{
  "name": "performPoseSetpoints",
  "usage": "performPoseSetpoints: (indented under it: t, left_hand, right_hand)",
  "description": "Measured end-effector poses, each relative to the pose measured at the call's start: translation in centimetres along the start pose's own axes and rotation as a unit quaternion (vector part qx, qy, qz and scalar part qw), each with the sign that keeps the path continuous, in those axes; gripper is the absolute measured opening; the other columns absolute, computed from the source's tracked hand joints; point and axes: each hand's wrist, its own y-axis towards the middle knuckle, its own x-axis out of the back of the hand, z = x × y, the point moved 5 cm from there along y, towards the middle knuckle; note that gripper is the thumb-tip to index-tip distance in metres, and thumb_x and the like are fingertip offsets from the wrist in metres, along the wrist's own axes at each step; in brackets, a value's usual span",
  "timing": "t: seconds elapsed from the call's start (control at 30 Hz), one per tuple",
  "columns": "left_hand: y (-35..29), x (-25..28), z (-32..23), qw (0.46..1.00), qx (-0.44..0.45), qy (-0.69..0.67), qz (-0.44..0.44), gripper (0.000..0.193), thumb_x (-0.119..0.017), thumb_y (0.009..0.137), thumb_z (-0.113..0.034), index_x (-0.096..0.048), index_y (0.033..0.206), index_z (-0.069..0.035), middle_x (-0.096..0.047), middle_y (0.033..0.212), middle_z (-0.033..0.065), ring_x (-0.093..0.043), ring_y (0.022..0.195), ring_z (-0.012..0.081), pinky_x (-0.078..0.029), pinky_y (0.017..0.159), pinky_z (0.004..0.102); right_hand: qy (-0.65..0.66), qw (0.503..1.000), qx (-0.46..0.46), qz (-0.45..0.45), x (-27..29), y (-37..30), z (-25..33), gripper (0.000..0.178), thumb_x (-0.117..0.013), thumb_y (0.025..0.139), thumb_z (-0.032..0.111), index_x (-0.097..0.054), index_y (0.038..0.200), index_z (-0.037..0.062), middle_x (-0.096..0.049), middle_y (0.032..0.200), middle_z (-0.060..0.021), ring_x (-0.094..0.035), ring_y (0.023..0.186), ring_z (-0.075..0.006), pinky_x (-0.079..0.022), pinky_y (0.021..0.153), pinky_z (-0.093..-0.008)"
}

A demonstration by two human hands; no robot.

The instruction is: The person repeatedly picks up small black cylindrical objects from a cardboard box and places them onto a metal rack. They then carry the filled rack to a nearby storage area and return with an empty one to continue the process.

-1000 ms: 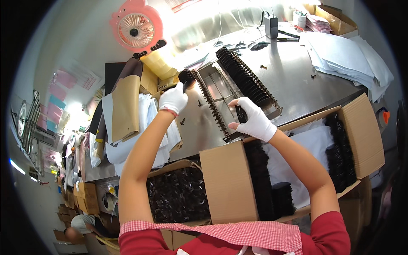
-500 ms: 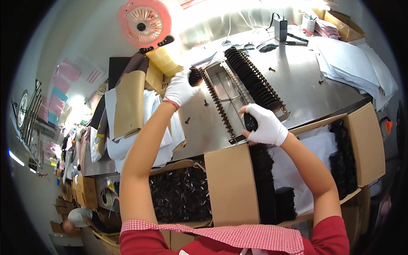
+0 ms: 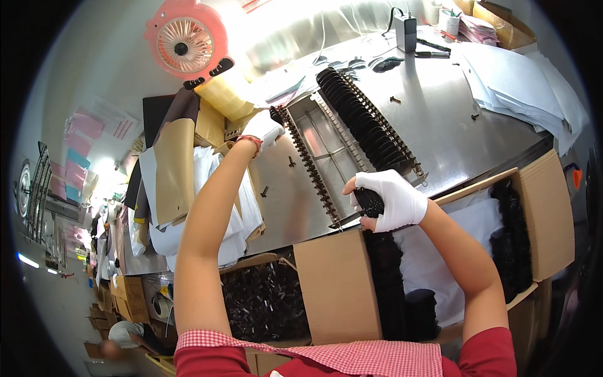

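My right hand [image 3: 397, 200], in a white glove with bare fingertips, grips a small stack of black discs [image 3: 369, 202] above the near end of a metal rack [image 3: 326, 160]. A long row of black discs [image 3: 363, 119] stands along the rack's right side, while its left rail carries a line of small brown teeth. At the far end of that left rail is my gloved left hand [image 3: 264, 129], a small dark piece [image 3: 276, 115] beside it. Its fingers are mostly hidden, so its hold on that piece is unclear.
A carton of black pieces [image 3: 264, 301] and one with black bundles and white sheeting [image 3: 446, 251] stand along the near edge. Loose screws [image 3: 264, 191] dot the steel table. A pink fan [image 3: 182, 47], papers [image 3: 512, 88] and a black box [image 3: 406, 34] sit farther back.
The view has shifted, so the rack appears farther left. My left hand has come nearer the left rail, its fingers now more hidden. My right hand still grips the discs, slightly nearer me.
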Motion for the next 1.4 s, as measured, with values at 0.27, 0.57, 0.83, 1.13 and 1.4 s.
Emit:
performPoseSetpoints:
  t: [0.27,0.57,0.83,1.13,1.4]
  left_hand:
    - [0.4,1.6,-5.1,0.943,0.035,0.273,-0.187,0.037,-0.048,0.094,-0.026,-0.071,0.11,-0.003,-0.07,0.109,0.0237,-0.069,0.102,0.0359,-0.054,0.087,0.046]
    - [-12.5,0.2,-6.4,0.99,-0.086,-0.067,-0.088,0.034,-0.05,0.097,-0.033,-0.064,0.11,-0.005,-0.07,0.093,0.0225,-0.069,0.086,0.039,-0.053,0.08,0.0451]
    - [-27.6,-7.9,-15.5,0.925,-0.163,-0.343,0.022,0.056,-0.071,0.092,-0.034,-0.046,0.121,0.007,-0.064,0.101,0.0128,-0.063,0.092,0.0161,-0.053,0.079,0.0315]
    - [-30.2,-17.4,-21.4,0.897,-0.168,-0.323,0.249,0.042,-0.075,0.084,-0.027,-0.061,0.113,0.0,-0.065,0.1,0.0086,-0.063,0.092,0.0133,-0.052,0.081,0.028]
    - [-30.1,-23.3,-23.9,0.884,-0.203,0.013,0.42,0.038,-0.056,0.094,-0.035,-0.065,0.109,-0.002,-0.068,0.103,0.0166,-0.063,0.101,0.0281,-0.047,0.092,0.0362]
  right_hand:
    - [-0.037,0.998,-0.051,-0.006,0.2,0.6,-0.2,0.043,-0.076,0.071,0.017,-0.061,0.11,0.0084,-0.067,0.079,-0.0165,-0.068,0.073,-0.0318,-0.055,0.07,-0.0371]
    - [-0.013,0.951,0.055,-0.303,-2.0,-0.6,0.3,0.072,-0.084,0.07,0.013,-0.047,0.131,0.004,-0.049,0.135,-0.0212,-0.049,0.127,-0.0391,-0.043,0.107,-0.0389]
    - [-0.074,0.967,0.076,-0.232,-3.3,-6.9,7.7,0.094,-0.086,0.06,0.007,-0.039,0.141,0.0057,-0.047,0.139,-0.0179,-0.052,0.126,-0.0365,-0.044,0.107,-0.039]
    - [-0.066,0.98,-0.109,-0.154,0.6,-20.8,6.6,0.122,-0.088,0.064,0.051,-0.022,0.156,0.0038,-0.044,0.149,-0.0182,-0.04,0.14,-0.0348,-0.031,0.117,-0.0439]
    - [0.544,0.662,-0.424,-0.293,-3.6,-27.9,0.8,0.08,-0.043,0.101,0.058,-0.025,0.153,-0.0006,-0.04,0.152,-0.0182,-0.043,0.137,-0.0304,-0.034,0.116,-0.0436]
